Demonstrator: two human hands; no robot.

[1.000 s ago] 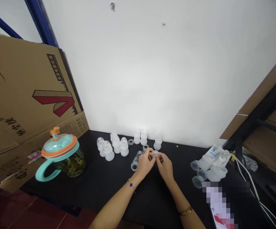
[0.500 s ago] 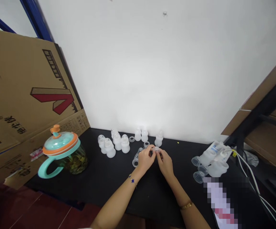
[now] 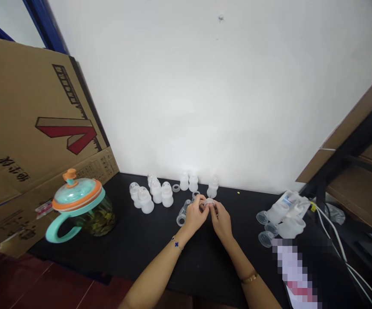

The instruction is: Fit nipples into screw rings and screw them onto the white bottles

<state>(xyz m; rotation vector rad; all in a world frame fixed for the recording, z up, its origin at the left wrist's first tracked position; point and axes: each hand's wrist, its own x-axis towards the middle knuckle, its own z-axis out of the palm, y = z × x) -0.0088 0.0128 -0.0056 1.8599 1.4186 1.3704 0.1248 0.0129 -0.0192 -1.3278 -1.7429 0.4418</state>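
Note:
My left hand [image 3: 195, 216] and my right hand [image 3: 221, 219] meet over the black table [image 3: 147, 244], fingers pinched together on a small translucent bottle part [image 3: 209, 202]. A clear bottle [image 3: 182, 214] lies on its side just left of my left hand. Several small white bottles [image 3: 155, 194] stand in a group behind and to the left, with a loose ring [image 3: 176, 188] beside them. More white bottles [image 3: 189, 182] stand near the wall.
A teal jug with an orange-rimmed lid [image 3: 79, 208] stands at the left, before a leaning cardboard box [image 3: 34, 128]. At the right lie a heap of clear bottles and cups [image 3: 282, 216], white cables [image 3: 340, 253] and a dark shelf frame [image 3: 343, 159].
My hands stay pinched on the small part and have barely shifted; the view has drifted slightly.

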